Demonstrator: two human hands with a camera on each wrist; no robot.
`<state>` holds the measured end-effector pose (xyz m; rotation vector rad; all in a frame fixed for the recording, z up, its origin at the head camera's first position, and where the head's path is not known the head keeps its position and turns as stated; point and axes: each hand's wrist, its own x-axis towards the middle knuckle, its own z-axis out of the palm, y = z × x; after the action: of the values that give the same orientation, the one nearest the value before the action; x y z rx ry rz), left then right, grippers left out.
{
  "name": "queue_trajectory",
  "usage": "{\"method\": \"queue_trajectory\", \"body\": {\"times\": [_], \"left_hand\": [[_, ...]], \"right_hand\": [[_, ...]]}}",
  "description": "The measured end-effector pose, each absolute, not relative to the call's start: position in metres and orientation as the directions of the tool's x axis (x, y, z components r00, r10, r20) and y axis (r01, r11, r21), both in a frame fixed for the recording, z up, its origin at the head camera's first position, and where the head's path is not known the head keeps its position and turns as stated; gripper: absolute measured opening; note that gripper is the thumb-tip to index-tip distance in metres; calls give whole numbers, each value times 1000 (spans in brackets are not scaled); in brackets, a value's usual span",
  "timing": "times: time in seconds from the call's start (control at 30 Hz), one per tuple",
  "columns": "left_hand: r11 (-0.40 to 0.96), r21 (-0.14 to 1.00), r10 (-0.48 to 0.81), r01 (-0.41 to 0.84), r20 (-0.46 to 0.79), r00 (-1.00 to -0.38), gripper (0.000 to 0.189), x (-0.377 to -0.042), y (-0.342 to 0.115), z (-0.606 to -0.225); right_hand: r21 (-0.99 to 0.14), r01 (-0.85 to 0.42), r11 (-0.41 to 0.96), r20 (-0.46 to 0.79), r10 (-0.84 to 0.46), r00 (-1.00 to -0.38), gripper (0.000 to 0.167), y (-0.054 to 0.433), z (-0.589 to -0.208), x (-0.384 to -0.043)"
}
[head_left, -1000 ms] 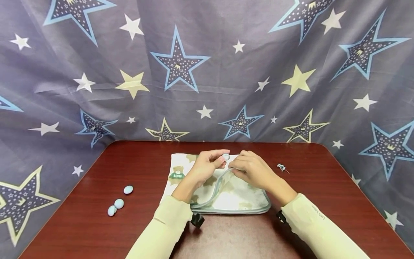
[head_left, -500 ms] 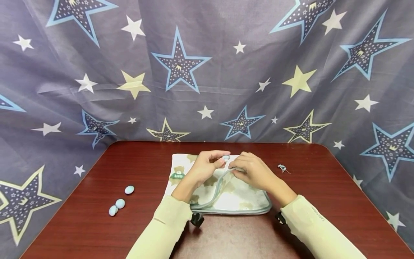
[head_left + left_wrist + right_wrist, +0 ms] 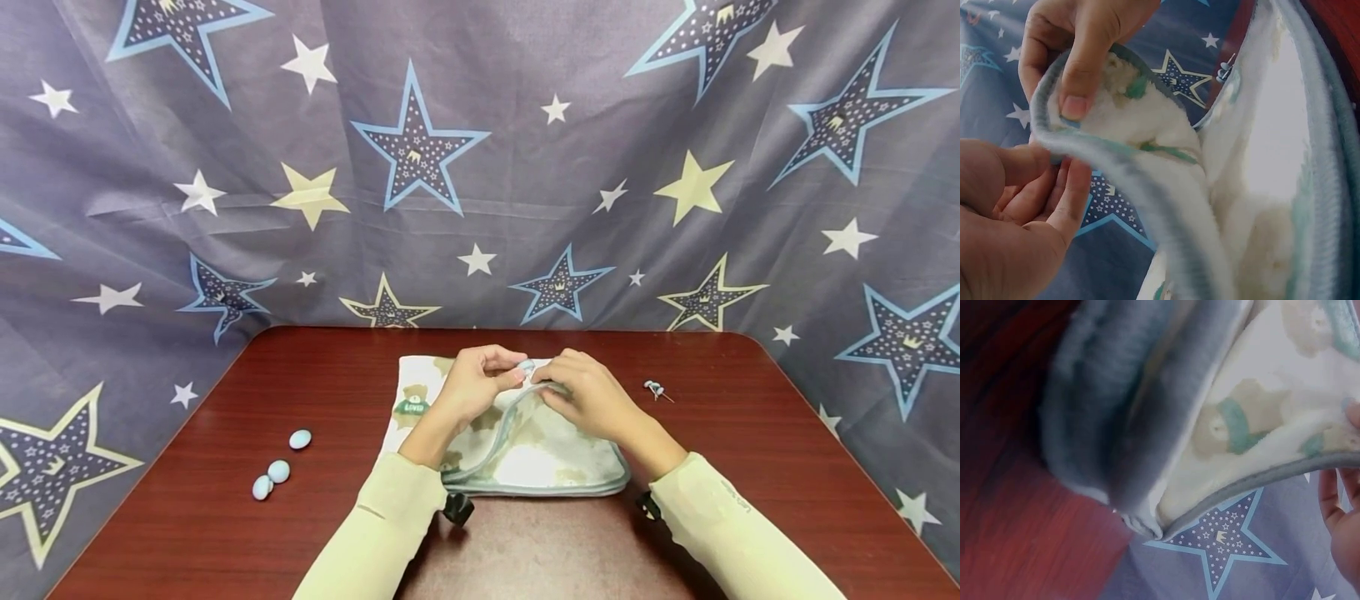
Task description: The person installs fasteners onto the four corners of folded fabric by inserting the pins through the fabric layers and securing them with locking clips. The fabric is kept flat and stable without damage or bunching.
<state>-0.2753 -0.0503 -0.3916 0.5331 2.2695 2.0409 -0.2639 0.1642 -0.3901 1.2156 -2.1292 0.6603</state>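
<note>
Only small shifts since half a second ago: at the left hand (image 3: 471,379) the forefinger has drawn in over the blue piece (image 3: 527,365), which has tipped slightly; just beside it, the edge of the blanket (image 3: 528,462) at the right hand (image 3: 585,390) rides a touch higher; the rest lies as it did. Behind everything hangs the grey-blue, star-printed backdrop (image 3: 510,225); before it stands the table (image 3: 750,467), red-brown, with a pale sheen at the near side; on its middle lies the blanket, folded, white with a brown bear print and grey-green trim, its upper layer lifted toward the hands; cream sleeves (image 3: 401,521) reach in from the near side, a black device (image 3: 458,509) showing below the left cuff and a second one (image 3: 649,505) below the right. The right hand pinches the trimmed edge, its thumb on the near face and a bit of blue showing by the thumb tip in the left wrist view; the left hand pinches the blue piece between thumb and fingers, close against that edge. Left of the blanket, well apart from it, lie three light-blue caps (image 3: 300,439), two of them together and the third near; right of the blanket, beyond the right hand, lie a few pins (image 3: 654,388), bunched, with pale-blue heads and thin shanks.
</note>
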Motion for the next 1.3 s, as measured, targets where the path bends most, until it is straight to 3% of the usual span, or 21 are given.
{"method": "queue_trajectory", "body": {"times": [0.57, 0.9, 1.3], "left_hand": [[108, 961, 248, 256, 224, -943, 20, -277, -47, -397], [209, 922, 278, 327, 264, -924, 21, -276, -43, -393], [110, 975, 286, 191, 153, -946, 22, -276, -50, -391]], "right_hand": [[-101, -874, 476, 732, -560, -389, 16, 165, -392, -266], [-31, -871, 491, 719, -595, -360, 19, 164, -395, -265], [-51, -885, 463, 710, -607, -358, 16, 166, -388, -268]]}}
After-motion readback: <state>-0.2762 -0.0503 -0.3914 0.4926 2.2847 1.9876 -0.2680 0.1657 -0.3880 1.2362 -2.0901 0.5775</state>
